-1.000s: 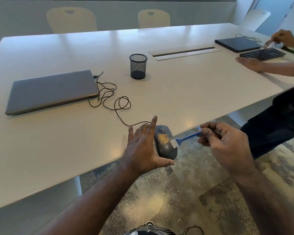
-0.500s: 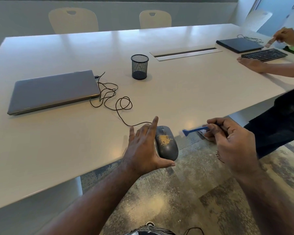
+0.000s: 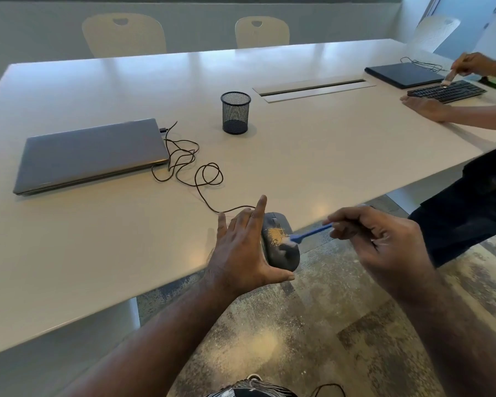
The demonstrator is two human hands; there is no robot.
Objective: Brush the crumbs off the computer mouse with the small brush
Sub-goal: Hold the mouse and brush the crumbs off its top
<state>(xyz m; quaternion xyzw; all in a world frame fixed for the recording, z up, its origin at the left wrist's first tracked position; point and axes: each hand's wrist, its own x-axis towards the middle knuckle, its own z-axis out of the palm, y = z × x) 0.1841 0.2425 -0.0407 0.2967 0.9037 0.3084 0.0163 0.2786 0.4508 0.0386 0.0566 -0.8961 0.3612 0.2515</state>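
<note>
Change since earlier frame: small blue-handled brush [image 3: 307, 234] was clear of the mouse half a second ago; its pale bristles now lie on the mouse's top, right of the crumb patch.
Task object: dark grey computer mouse [image 3: 281, 245] sits at the near edge of the white table [image 3: 312, 156], its rear overhanging the edge.
Crumbs: tan crumb patch [image 3: 275, 234] covers the middle of the mouse's back; bristles touch its right margin.
Left hand [image 3: 241, 253]: fingers spread and extended, palm against the mouse's left side, thumb hooked round its rear; it braces the mouse.
Right hand [image 3: 378, 239]: fingertips pinched on the brush handle's far end, held off the table edge over the floor.
Cable: thin black mouse cord [image 3: 195, 173] runs in loose loops from the mouse to the closed grey laptop [image 3: 89, 154] at left.
Obstructions: left hand hides the mouse's left flank; nothing lies between brush and crumbs.
Container: black wire-mesh pen cup [image 3: 236, 112] stands upright mid-table, well apart from the mouse; no contents can be made out.
Surroundings: a second person's hands [image 3: 424, 107] at far right, one working a brush on a black keyboard [image 3: 447, 91], beside a closed dark laptop [image 3: 404, 74].
Floor: mottled carpet [image 3: 312, 325] below.
</note>
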